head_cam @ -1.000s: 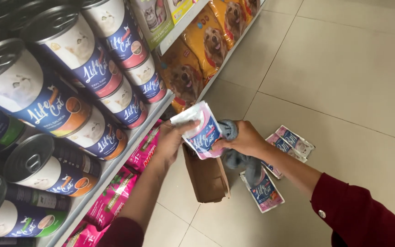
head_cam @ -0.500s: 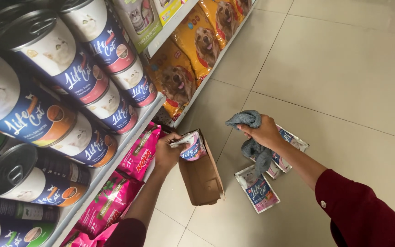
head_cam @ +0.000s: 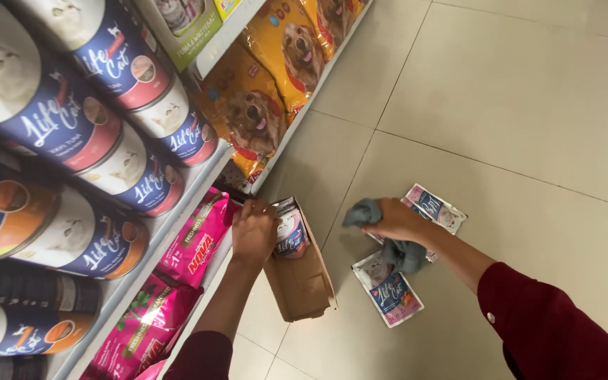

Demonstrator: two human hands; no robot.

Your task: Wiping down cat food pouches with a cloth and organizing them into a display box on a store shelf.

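My left hand [head_cam: 253,231] reaches down beside the bottom shelf and holds a small pet food pouch [head_cam: 290,236] upright inside an open brown cardboard box [head_cam: 302,285] on the floor. My right hand [head_cam: 397,221] grips a grey cloth [head_cam: 387,241] that hangs down over the floor tiles. Under and beside that hand lie loose pouches, one near the box [head_cam: 390,298] and one farther right [head_cam: 435,207].
Shelving runs along the left: large blue and white cans [head_cam: 65,105] on the upper shelves, pink bags [head_cam: 193,243] on the bottom shelf, orange dog food bags [head_cam: 258,116] farther along. Beige floor tiles [head_cam: 515,105] spread to the right.
My left hand has gone down from chest height with the pouch and now sets it inside the box. My right hand with the cloth has dropped toward the pouches on the floor.
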